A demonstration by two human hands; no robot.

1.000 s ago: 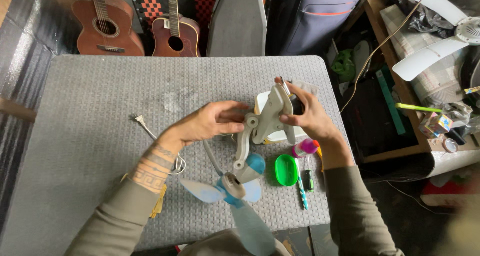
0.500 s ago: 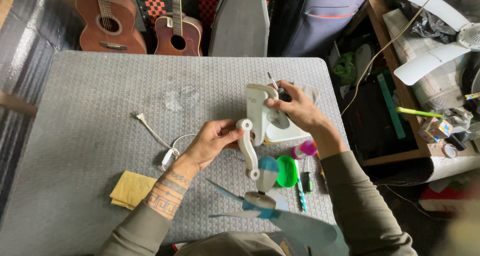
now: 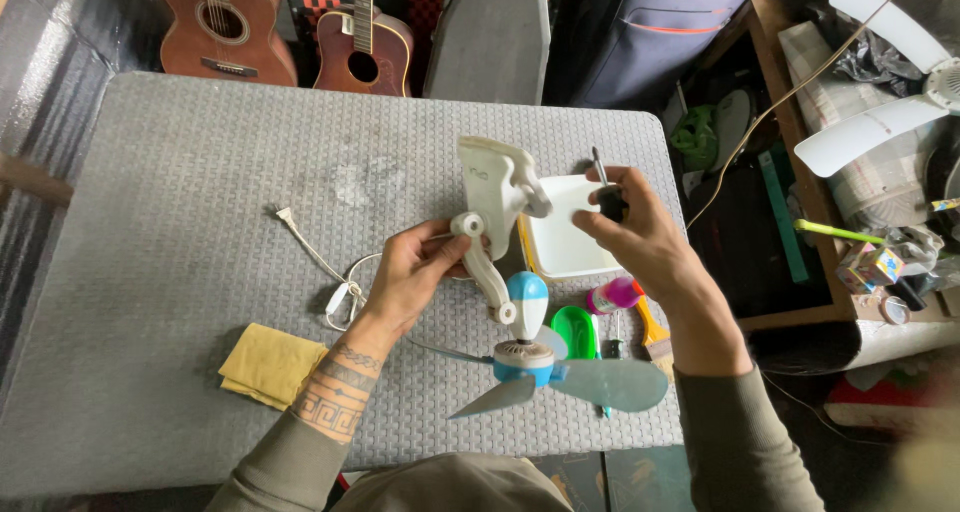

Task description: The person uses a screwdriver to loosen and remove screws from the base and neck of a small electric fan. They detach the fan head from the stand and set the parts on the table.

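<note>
Left hand: left hand (image 3: 415, 272) wraps its fingers around the white arm joint of the small clip fan (image 3: 500, 262), lifting it above the grey table (image 3: 200, 202).
Right hand: right hand (image 3: 640, 234) pinches a black-handled screwdriver (image 3: 604, 190), shaft pointing up and away; it sits just right of the fan's clamp, not touching it.
Fan: white clamp base at top, tilted; jointed white arm runs down to a blue motor housing with 3 pale blue blades (image 3: 590, 382) near the table's front edge.
Cord: white cord and plug (image 3: 310, 257) trails left across the table from the fan.
Tray: white square tray (image 3: 570, 234) lies behind the fan, below the right hand.
Small items: green oval dish (image 3: 572, 328), pink bottle (image 3: 612, 296) and a brush (image 3: 652, 334) lie beside the tray, front right.
Cloth: yellow cloth (image 3: 270, 377) lies by the left forearm.
Backdrop: 2 guitars (image 3: 290, 32) lean past the far edge; a white ceiling fan (image 3: 880, 82) rests at right.
</note>
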